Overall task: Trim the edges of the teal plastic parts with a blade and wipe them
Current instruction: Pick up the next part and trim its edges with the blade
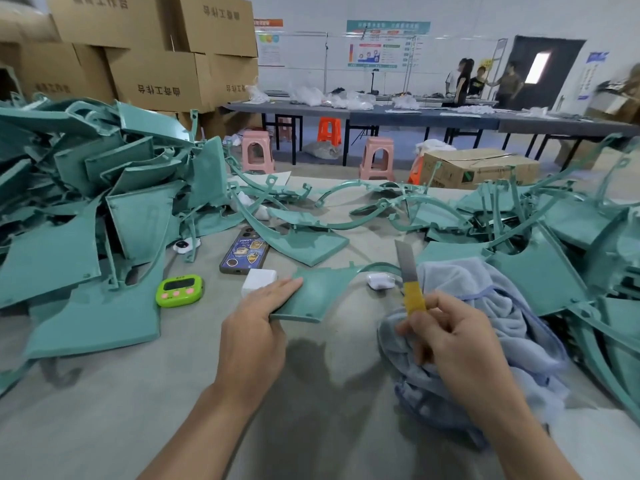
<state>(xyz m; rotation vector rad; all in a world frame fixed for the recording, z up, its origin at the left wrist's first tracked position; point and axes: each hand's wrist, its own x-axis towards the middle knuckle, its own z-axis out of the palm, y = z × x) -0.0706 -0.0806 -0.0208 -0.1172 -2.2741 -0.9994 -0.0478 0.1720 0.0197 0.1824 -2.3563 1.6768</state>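
My left hand (254, 327) holds a flat teal plastic part (320, 292) by its near left corner, fingers lying along its top, thumb side hidden underneath. The part's thin curved arm reaches right toward the blade. My right hand (450, 337) pinches a yellow-handled blade (408, 275), its steel tip pointing up and away, just right of the part. A light blue cloth (485, 306) lies bunched under and behind my right hand.
A big heap of teal parts (86, 188) fills the left, another pile (540, 244) the right. On the grey table (104, 410) lie a green timer (179, 289), a phone (244, 252), a white charger block (259, 280) and a white earbud case (380, 280).
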